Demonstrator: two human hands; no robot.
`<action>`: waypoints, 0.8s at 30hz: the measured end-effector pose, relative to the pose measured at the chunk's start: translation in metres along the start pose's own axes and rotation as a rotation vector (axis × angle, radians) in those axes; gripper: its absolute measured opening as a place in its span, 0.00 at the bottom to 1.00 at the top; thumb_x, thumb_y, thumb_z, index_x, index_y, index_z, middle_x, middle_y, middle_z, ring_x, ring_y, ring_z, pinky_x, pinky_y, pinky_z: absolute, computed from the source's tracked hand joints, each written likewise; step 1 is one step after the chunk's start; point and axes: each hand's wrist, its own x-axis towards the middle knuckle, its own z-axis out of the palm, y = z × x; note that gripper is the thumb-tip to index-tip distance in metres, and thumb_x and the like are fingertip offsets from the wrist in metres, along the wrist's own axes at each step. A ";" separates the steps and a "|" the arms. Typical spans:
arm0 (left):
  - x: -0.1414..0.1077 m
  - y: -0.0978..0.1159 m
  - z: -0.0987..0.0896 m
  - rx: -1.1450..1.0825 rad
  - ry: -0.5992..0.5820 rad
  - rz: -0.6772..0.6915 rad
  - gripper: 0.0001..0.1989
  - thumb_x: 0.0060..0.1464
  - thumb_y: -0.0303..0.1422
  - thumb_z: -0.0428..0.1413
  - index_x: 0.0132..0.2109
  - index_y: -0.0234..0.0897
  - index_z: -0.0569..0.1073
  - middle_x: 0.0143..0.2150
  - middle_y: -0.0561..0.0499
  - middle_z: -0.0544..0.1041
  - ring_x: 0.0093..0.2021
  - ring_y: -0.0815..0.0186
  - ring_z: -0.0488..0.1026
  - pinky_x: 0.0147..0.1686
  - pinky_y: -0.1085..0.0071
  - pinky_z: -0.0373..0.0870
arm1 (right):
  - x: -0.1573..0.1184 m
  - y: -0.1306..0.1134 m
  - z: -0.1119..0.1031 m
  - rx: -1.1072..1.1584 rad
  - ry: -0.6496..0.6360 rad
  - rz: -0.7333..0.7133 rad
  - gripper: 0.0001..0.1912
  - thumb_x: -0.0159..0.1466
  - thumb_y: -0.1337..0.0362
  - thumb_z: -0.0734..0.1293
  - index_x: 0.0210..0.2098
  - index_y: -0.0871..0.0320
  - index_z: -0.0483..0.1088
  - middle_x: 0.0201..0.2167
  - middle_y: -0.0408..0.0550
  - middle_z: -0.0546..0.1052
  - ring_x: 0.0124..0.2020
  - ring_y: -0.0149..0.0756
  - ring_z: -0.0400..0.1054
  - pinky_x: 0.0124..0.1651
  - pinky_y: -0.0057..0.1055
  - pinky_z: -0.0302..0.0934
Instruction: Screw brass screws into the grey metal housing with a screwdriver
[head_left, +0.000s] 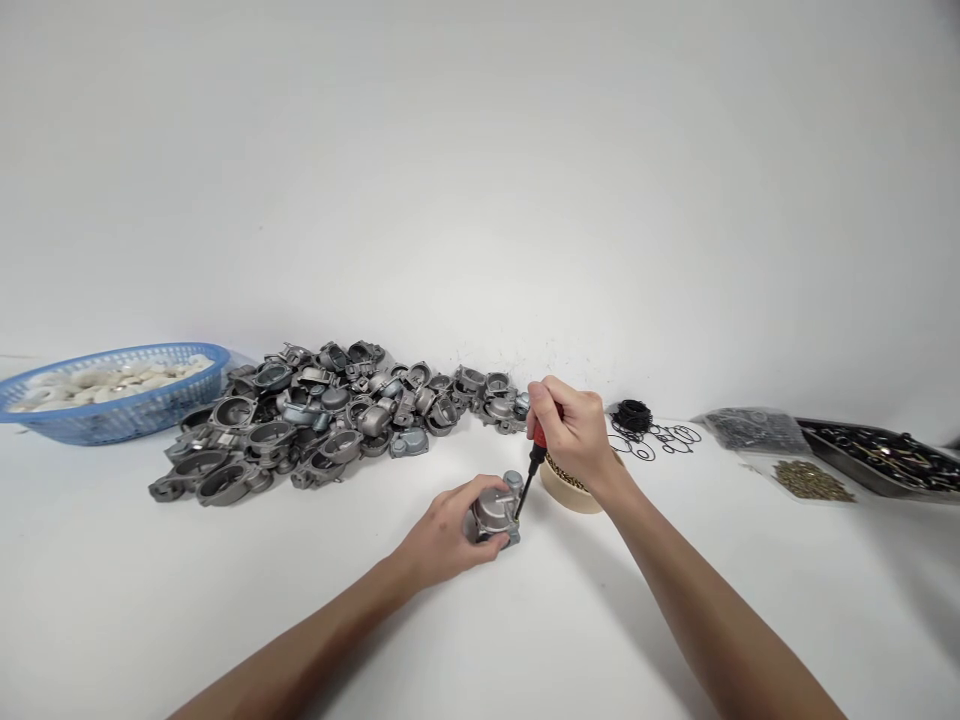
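My left hand (448, 532) is closed around a grey metal carburetor float bowl (495, 510), steadying it on the white table. In my right hand (574, 430) is a screwdriver (534, 458) with a red and black handle, held upright and slightly tilted. Its dark shaft runs down to the right edge of the bowl, where the tip meets a small yellowish spot, perhaps a screw head. Behind my right hand stands a round cream-coloured tub (566, 492) of small brass-coloured pieces, partly hidden by the hand and wrist.
A large heap of similar metal bowls (322, 410) spreads along the back left. Beyond it sits a blue plastic basket (112, 425) with whitish parts. At right lie black rubber rings (634, 415), a clear bag (754, 430), small brass screws (814, 480) and a dark tray (862, 470) of black parts.
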 end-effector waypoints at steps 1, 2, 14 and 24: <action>0.000 0.000 0.000 0.001 0.000 0.001 0.22 0.49 0.32 0.59 0.53 0.46 0.66 0.44 0.56 0.77 0.41 0.65 0.74 0.49 0.68 0.70 | 0.000 0.000 0.000 0.002 -0.010 0.003 0.22 0.70 0.53 0.57 0.21 0.54 0.58 0.15 0.40 0.68 0.18 0.28 0.63 0.23 0.26 0.57; 0.000 0.000 0.000 0.002 0.000 0.003 0.22 0.49 0.33 0.59 0.53 0.46 0.67 0.45 0.55 0.77 0.42 0.64 0.74 0.49 0.68 0.70 | 0.000 -0.001 -0.001 0.007 -0.029 0.006 0.22 0.70 0.53 0.56 0.22 0.54 0.58 0.15 0.40 0.68 0.18 0.28 0.63 0.24 0.26 0.57; 0.001 -0.002 -0.004 -0.049 -0.033 0.062 0.24 0.49 0.32 0.59 0.54 0.45 0.65 0.51 0.52 0.75 0.44 0.63 0.74 0.48 0.66 0.72 | 0.004 -0.007 -0.029 0.321 -0.467 0.070 0.27 0.60 0.65 0.69 0.58 0.48 0.65 0.47 0.49 0.76 0.43 0.39 0.75 0.47 0.40 0.72; 0.001 -0.002 -0.005 -0.047 -0.041 0.040 0.24 0.49 0.31 0.59 0.54 0.45 0.66 0.48 0.53 0.76 0.43 0.64 0.74 0.48 0.66 0.71 | 0.004 -0.011 -0.031 0.283 -0.461 -0.053 0.20 0.59 0.63 0.71 0.52 0.47 0.73 0.41 0.46 0.78 0.41 0.37 0.74 0.44 0.39 0.72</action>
